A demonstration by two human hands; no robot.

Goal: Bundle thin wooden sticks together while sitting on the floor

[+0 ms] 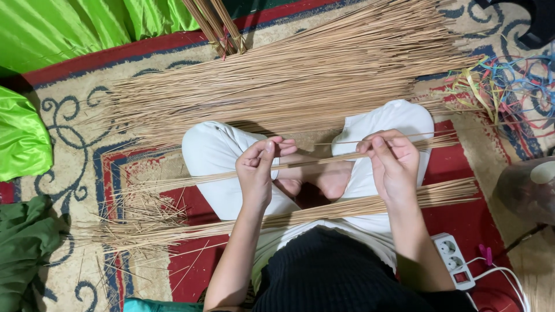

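Note:
I sit cross-legged in white trousers on a patterned rug. My left hand pinches a thin bundle of tan sticks that runs level across my knees. My right hand grips the same bundle further right, thumb and fingers closed around it. A second, thicker bundle of sticks lies across my lap below both hands. A large loose heap of the same long sticks is spread on the rug beyond my knees.
Short broken stick scraps litter the rug at left. Coloured rubber bands lie at the upper right. A white power strip with cable sits by my right side. Green fabric lies at left, and tied stick bundles at the top.

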